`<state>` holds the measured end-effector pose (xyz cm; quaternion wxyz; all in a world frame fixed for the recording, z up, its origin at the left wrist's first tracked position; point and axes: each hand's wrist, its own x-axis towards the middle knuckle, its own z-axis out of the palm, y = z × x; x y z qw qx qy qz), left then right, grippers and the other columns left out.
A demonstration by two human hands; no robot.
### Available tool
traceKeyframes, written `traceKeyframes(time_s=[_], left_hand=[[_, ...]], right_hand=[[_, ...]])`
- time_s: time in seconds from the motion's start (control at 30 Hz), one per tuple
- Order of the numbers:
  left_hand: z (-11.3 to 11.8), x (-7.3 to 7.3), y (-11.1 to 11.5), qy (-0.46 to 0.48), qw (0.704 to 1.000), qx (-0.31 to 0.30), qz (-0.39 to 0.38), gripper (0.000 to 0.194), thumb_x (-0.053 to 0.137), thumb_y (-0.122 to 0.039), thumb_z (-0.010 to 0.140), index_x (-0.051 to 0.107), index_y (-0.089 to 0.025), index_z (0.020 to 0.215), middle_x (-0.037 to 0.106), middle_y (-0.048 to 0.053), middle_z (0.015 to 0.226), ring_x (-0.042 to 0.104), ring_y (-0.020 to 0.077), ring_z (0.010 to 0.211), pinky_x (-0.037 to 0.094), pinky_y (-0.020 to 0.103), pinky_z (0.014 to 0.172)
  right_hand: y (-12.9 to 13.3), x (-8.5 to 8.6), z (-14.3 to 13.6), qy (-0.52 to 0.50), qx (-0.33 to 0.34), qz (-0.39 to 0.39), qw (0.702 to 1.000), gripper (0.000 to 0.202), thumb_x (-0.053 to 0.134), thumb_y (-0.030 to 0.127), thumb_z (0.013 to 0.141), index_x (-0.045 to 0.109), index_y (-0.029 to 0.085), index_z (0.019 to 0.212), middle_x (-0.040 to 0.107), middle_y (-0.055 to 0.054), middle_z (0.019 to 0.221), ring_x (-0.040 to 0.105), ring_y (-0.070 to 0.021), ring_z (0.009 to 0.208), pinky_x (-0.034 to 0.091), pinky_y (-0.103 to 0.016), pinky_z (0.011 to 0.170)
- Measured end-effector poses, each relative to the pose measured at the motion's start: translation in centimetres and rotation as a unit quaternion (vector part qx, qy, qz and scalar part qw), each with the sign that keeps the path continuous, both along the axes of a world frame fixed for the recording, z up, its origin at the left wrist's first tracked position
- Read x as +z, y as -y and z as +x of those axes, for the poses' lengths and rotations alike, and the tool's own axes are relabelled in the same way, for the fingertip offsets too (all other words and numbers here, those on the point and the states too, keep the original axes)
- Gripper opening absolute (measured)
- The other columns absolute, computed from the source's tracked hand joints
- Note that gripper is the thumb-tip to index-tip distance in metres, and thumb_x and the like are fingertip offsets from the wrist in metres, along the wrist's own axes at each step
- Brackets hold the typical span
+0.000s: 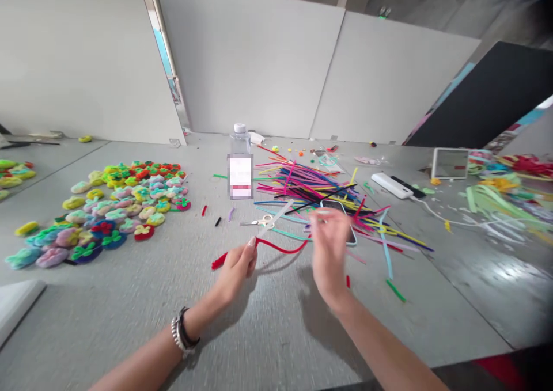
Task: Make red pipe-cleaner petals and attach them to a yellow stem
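My left hand (239,262) is closed on a red pipe cleaner (285,251), whose thicker, folded part sticks out to the left of the fist. From the thumb, a single strand sags to the right toward my right hand (330,247). That hand is blurred, with its fingers curled near the strand's far end; whether it touches the strand cannot be made out. White-handled scissors (264,221) lie just beyond my left hand. Behind my right hand is a phone with a light blue case (352,235), partly hidden.
A heap of coloured pipe cleaners (302,186) spreads behind the hands. Many small fuzzy flowers (116,212) cover the table's left side. A bottle (240,166) stands at the back, a white power bank (391,185) with a cable lies right, and a framed panel (450,163) stands farther right.
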<state>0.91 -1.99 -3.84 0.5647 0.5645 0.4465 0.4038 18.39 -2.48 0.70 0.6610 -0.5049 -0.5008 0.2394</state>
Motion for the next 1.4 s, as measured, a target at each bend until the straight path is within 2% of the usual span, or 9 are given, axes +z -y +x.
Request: traceKeyframes(time_s=[0.13,0.2,0.3,0.5,0.67,0.83,0.93,1.17,1.4], left_hand=[[0.5,-1.0,1.0,0.048,0.997,-0.001,-0.066,0.059,0.042,-0.073,0.081,0.029,-0.022,0.056,0.024,-0.008,0.047,0.020,0.0068,0.044,0.019,0.023,0.043],[0.7,-1.3,1.3,0.078,0.991,-0.018,-0.107,0.059,0.045,-0.074,0.079,0.029,-0.022,0.057,0.023,-0.009,0.046,0.019,0.0062,0.042,0.017,0.022,0.042],[0.7,-1.6,1.6,0.150,0.971,-0.080,-0.170,0.057,0.050,-0.070,0.080,0.029,-0.022,0.058,0.021,-0.009,0.046,0.015,0.0052,0.041,0.013,0.021,0.040],[-0.1,-1.6,0.8,0.271,0.904,-0.205,-0.259,0.049,0.052,-0.055,0.086,0.030,-0.020,0.059,0.019,-0.010,0.044,0.013,0.0050,0.039,0.010,0.021,0.039],[-0.7,-1.5,0.1,0.321,0.847,-0.278,-0.319,0.044,0.049,-0.047,0.089,0.030,-0.020,0.060,0.018,-0.009,0.041,0.015,0.0064,0.038,0.012,0.023,0.040],[-1.2,-1.8,-0.3,0.328,0.816,-0.320,-0.352,0.045,0.050,-0.045,0.087,0.026,-0.021,0.058,0.017,-0.009,0.040,0.014,0.0062,0.038,0.012,0.023,0.039],[-0.8,-1.9,-0.3,0.310,0.828,-0.304,-0.354,0.042,0.050,-0.044,0.087,0.029,-0.020,0.059,0.018,-0.010,0.043,0.014,0.0058,0.038,0.011,0.022,0.038],[0.8,-1.7,0.4,0.192,0.950,-0.149,-0.197,0.035,0.041,-0.050,0.094,0.044,-0.019,0.078,0.037,-0.008,0.052,0.030,0.0057,0.038,0.022,0.020,0.039],[0.6,-1.9,0.4,0.108,0.974,-0.152,-0.127,0.033,0.043,-0.052,0.094,0.046,-0.019,0.089,0.031,-0.011,0.050,0.025,0.0044,0.038,0.020,0.017,0.038]], right_hand=[[-0.6,-2.5,-1.2,-0.091,0.253,-0.223,0.937,0.039,0.062,0.057,0.081,0.050,0.022,0.090,0.058,-0.001,0.085,0.059,-0.0154,0.075,0.046,-0.031,0.071],[-0.5,-3.2,-1.3,-0.093,0.321,-0.264,0.905,0.037,0.066,0.054,0.080,0.053,0.021,0.092,0.055,0.001,0.081,0.054,-0.0123,0.067,0.042,-0.027,0.063],[0.0,-3.6,-1.0,-0.062,0.359,-0.290,0.885,0.031,0.067,0.048,0.080,0.060,0.021,0.092,0.054,0.002,0.076,0.047,-0.0105,0.062,0.037,-0.026,0.057],[-0.3,-3.7,-0.1,-0.083,0.394,-0.303,0.864,0.024,0.073,0.041,0.078,0.068,0.020,0.089,0.063,-0.002,0.088,0.054,-0.0132,0.079,0.040,-0.028,0.076],[-0.3,-3.5,0.0,-0.113,0.391,-0.355,0.842,0.031,0.076,0.042,0.075,0.065,0.023,0.097,0.058,0.003,0.078,0.047,-0.0091,0.065,0.035,-0.022,0.057],[0.0,-4.0,-0.2,-0.088,0.391,-0.321,0.858,0.027,0.071,0.044,0.079,0.068,0.022,0.095,0.056,0.001,0.076,0.042,-0.0091,0.062,0.032,-0.022,0.052],[-0.4,-4.4,-0.2,-0.039,0.378,-0.286,0.880,0.027,0.069,0.045,0.081,0.070,0.019,0.088,0.054,0.002,0.070,0.040,-0.0090,0.059,0.032,-0.024,0.052],[-1.1,-4.1,0.0,-0.029,0.311,-0.280,0.908,0.035,0.069,0.053,0.076,0.060,0.019,0.077,0.053,0.003,0.065,0.045,-0.0097,0.052,0.036,-0.025,0.050],[-1.2,-3.9,0.3,-0.009,0.373,-0.292,0.881,0.039,0.065,0.056,0.078,0.058,0.018,0.083,0.058,0.001,0.074,0.049,-0.0092,0.053,0.037,-0.023,0.047]])
